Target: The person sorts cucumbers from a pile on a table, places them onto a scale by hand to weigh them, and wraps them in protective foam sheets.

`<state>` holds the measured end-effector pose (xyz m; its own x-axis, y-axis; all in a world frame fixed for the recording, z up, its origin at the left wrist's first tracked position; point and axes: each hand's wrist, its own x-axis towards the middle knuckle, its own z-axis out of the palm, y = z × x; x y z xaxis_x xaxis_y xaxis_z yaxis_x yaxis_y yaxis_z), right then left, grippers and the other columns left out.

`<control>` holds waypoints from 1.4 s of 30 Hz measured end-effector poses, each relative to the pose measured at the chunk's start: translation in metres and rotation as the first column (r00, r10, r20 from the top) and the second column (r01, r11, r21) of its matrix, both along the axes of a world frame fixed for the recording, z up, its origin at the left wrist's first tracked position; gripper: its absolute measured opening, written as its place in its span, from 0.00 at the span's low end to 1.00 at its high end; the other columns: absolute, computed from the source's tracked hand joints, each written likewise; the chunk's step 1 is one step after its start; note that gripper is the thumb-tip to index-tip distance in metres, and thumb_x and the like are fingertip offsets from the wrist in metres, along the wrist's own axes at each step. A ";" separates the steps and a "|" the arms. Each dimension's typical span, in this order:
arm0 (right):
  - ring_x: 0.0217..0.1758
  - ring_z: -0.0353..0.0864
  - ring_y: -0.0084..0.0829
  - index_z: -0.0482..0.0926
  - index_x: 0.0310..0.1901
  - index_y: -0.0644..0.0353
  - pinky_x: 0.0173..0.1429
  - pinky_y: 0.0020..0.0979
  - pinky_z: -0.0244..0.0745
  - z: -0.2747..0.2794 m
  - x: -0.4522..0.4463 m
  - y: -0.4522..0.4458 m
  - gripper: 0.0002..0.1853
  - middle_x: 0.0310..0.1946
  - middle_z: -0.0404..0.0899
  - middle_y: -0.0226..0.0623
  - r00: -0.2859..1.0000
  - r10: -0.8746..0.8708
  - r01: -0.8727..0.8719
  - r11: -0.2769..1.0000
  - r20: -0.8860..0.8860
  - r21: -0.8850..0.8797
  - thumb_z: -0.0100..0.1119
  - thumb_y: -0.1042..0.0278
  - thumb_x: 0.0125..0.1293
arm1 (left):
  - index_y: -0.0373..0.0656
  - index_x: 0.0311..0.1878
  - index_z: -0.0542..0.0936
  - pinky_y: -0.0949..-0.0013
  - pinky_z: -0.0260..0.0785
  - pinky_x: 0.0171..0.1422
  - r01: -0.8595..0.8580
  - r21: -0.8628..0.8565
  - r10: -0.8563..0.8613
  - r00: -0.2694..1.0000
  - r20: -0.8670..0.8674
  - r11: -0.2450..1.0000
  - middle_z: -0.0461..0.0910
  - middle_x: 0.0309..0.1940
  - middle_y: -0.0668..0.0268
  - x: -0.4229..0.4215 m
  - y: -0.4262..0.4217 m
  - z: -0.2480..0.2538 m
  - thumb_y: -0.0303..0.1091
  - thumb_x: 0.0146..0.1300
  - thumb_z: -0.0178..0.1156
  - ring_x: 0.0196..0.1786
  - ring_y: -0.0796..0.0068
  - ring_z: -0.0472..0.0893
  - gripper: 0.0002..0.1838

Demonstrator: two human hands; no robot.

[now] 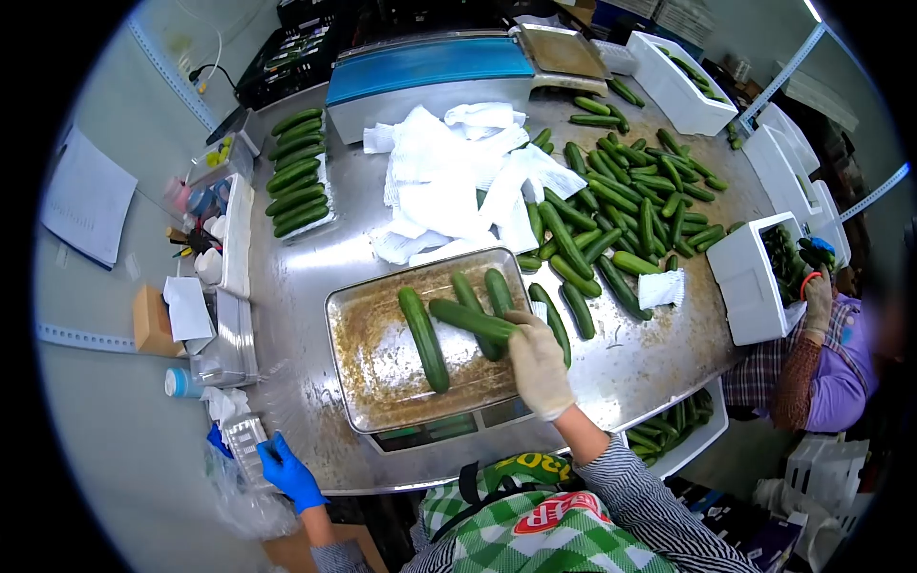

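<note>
My right hand [540,368], in a pale glove, grips one end of a cucumber [470,321] above the metal scale tray [358,406]. Under and beside it, several more cucumbers lie in the tray, one of them [423,340] on its own to the left. At the lower left my left hand [289,471], in a blue glove, has its fingers pressed together at the edge of a clear plastic tray [250,454]. Right of the scale tray, a large pile of cucumbers [621,196] spreads over the metal table [296,286].
White crumpled paper [439,181] lies behind the scale. A packed row of cucumbers [299,177] sits at the back left. White foam boxes [750,291] stand along the right, where a co-worker's gloved hand [819,301] holds something orange. A blue-topped machine [430,72] stands behind.
</note>
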<state>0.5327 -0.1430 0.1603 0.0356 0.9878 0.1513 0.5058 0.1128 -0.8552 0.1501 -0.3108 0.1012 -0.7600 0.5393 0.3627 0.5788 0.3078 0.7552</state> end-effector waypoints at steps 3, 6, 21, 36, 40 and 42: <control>0.41 0.82 0.32 0.81 0.47 0.68 0.53 0.33 0.75 -0.018 0.033 -0.009 0.21 0.39 0.84 0.43 0.734 -0.197 -0.126 0.901 -0.650 -0.415 0.45 0.57 0.78 | 0.41 0.29 0.67 0.71 0.54 0.29 -0.005 0.028 0.002 0.994 0.110 1.000 0.61 0.22 0.74 0.007 0.002 0.007 0.39 0.74 0.58 0.26 0.82 0.57 0.19; 0.41 0.82 0.31 0.80 0.49 0.69 0.51 0.33 0.76 -0.010 0.045 -0.016 0.21 0.41 0.84 0.41 0.524 -0.252 -0.180 0.901 -0.813 -0.396 0.47 0.56 0.78 | 0.43 0.29 0.67 0.73 0.55 0.28 -0.011 0.041 0.001 0.972 0.237 0.999 0.60 0.22 0.75 0.025 0.013 0.025 0.39 0.76 0.56 0.25 0.84 0.59 0.18; 0.51 0.82 0.39 0.80 0.50 0.74 0.59 0.34 0.75 -0.030 0.114 -0.030 0.17 0.50 0.80 0.50 0.949 -0.246 0.242 0.969 -0.198 -0.041 0.59 0.68 0.66 | 0.48 0.29 0.65 0.75 0.55 0.24 0.196 0.170 -0.251 0.875 0.415 0.966 0.61 0.21 0.75 0.099 0.054 0.041 0.39 0.78 0.52 0.21 0.86 0.61 0.17; 0.32 0.82 0.48 0.80 0.41 0.60 0.38 0.46 0.76 -0.076 0.154 0.000 0.13 0.35 0.81 0.48 0.907 0.005 -0.042 0.996 0.422 0.077 0.66 0.64 0.57 | 0.46 0.34 0.70 0.75 0.54 0.23 0.176 0.160 -0.225 0.901 0.370 0.971 0.60 0.20 0.76 0.131 0.048 0.053 0.40 0.78 0.52 0.21 0.86 0.59 0.14; 0.33 0.82 0.48 0.78 0.47 0.60 0.39 0.47 0.75 -0.084 0.144 -0.019 0.16 0.33 0.81 0.47 0.897 0.095 -0.067 0.995 0.433 -0.080 0.63 0.61 0.61 | 0.45 0.35 0.72 0.75 0.54 0.24 0.109 0.074 -0.125 0.953 0.275 0.991 0.61 0.20 0.76 0.140 0.040 0.055 0.40 0.78 0.52 0.21 0.86 0.60 0.14; 0.35 0.81 0.50 0.78 0.50 0.61 0.40 0.48 0.75 -0.091 0.153 -0.019 0.17 0.32 0.80 0.48 0.959 -0.024 0.020 1.000 0.282 0.017 0.64 0.66 0.60 | 0.45 0.36 0.73 0.75 0.54 0.24 0.082 0.068 -0.095 0.970 0.222 0.994 0.61 0.20 0.76 0.139 0.036 0.055 0.41 0.78 0.52 0.21 0.86 0.60 0.14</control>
